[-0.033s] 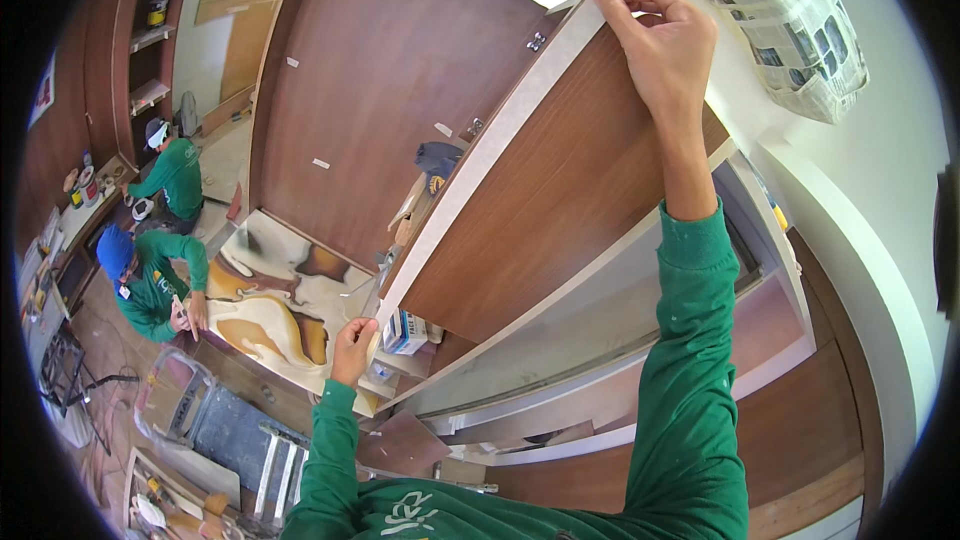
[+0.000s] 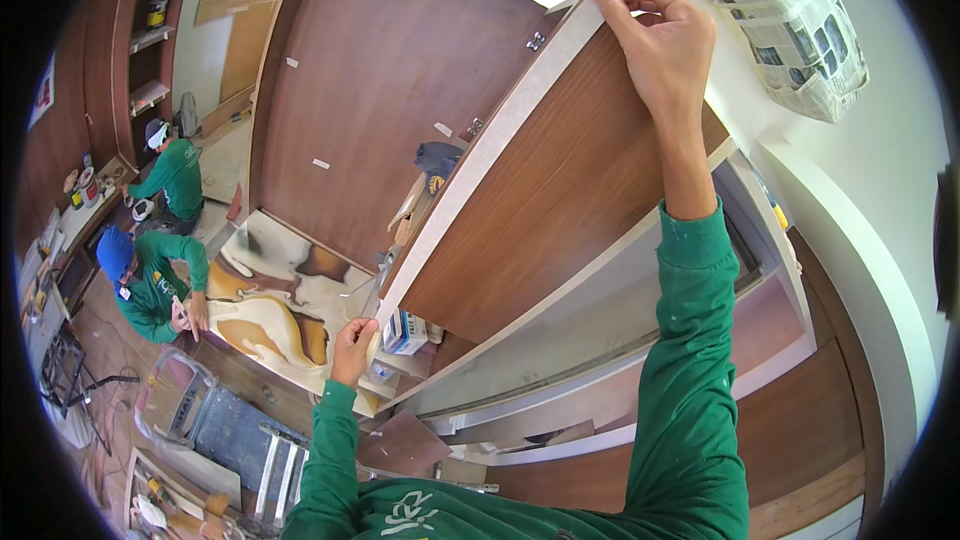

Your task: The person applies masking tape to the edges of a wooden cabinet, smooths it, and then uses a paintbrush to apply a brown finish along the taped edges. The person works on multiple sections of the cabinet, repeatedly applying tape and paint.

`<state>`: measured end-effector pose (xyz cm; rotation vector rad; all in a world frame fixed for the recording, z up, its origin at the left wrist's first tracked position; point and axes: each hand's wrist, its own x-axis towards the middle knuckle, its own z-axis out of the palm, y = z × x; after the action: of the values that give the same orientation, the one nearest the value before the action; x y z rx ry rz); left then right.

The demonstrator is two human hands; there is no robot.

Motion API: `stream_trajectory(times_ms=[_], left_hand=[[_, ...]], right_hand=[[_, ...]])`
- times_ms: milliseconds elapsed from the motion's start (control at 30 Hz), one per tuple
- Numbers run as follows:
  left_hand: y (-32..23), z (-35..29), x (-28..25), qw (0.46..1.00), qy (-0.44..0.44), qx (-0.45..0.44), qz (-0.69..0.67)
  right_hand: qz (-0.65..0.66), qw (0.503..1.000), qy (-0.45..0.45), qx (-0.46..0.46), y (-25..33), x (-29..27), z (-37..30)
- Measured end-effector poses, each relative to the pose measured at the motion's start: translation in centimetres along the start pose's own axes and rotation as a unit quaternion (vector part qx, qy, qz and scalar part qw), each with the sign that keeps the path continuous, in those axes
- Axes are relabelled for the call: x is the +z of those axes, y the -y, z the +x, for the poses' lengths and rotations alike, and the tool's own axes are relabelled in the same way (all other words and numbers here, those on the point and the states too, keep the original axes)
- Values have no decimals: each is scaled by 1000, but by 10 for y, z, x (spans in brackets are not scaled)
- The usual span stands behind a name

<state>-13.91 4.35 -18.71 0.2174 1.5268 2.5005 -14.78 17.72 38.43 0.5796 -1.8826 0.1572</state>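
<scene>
Head view: a long, flat, off-white strip (image 2: 487, 157) runs along the edge of a brown wood-grain panel (image 2: 560, 180), the right hand (image 2: 672, 40) and left hand (image 2: 351, 351) pinching its ends, fingers closed. Probably light and bendy; best held at both ends.

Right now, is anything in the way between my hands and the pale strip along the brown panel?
Nothing visible: your right hand grips the pale strip at its upper end, your left hand at its lower end.
</scene>
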Motion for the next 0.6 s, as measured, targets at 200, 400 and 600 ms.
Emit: stream_trajectory(times_ms=[200, 400, 600], left_hand=[[-1, -1, 0, 1000, -1, -9, -8], [3, 1, -3, 1000, -8, 10, 16], [5, -1, -1, 1000, -19, -1, 14]], right_hand=[[-19, 1000, 5, -4, 1, -1, -2], [-6, 1000, -2, -16, 0, 2, -1], [-8, 999, -4, -52, -7, 2, 0]])
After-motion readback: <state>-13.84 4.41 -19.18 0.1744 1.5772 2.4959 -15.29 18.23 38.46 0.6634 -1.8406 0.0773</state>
